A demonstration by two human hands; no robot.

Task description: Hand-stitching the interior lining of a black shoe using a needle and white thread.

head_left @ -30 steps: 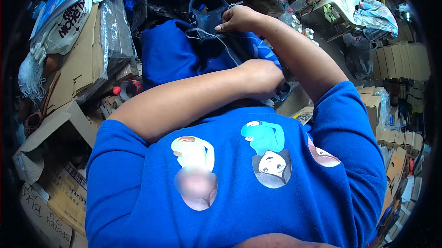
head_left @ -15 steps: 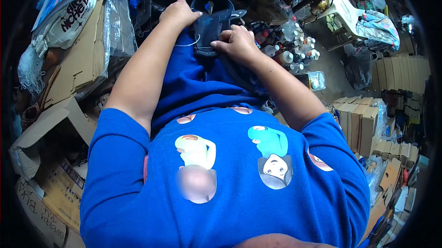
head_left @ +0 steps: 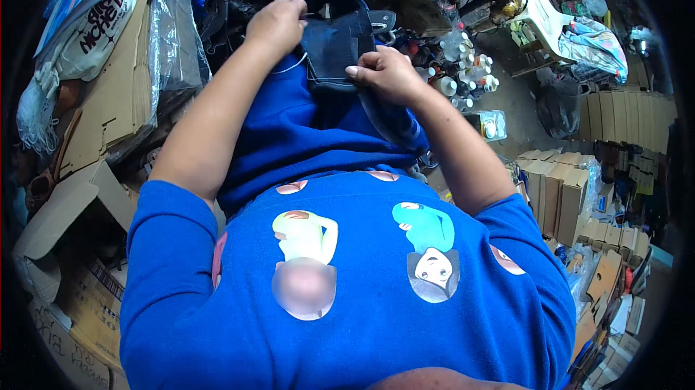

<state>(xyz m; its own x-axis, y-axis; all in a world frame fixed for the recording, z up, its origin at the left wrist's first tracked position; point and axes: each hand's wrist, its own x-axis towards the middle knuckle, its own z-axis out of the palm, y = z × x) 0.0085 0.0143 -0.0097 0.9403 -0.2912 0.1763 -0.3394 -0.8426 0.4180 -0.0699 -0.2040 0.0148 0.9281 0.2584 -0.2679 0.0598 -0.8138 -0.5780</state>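
A black leather-like piece with a curved upper rim and a paler stitched line near its lower edge lies over my lap; I cannot tell exactly what kind of article it is. My right hand pinches its lower right edge, thumb on top and fingers curled. At its upper left side is my left hand, closed, with the fingertips turned away so that what they grip is hidden. A white thread loops out from the piece's left edge below that hand. Beside the upper right rim shows a grey metal-looking fitting.
Several capped bottles stand on the floor to the right, near a clear plastic container. A white plastic chair holds cloth. Cardboard stacks line the right; flattened cardboard and an open box lie left.
My right hand has shifted slightly right and down, with the black piece turned flatter toward me. My left hand stays at the upper left, its fingers more closed.
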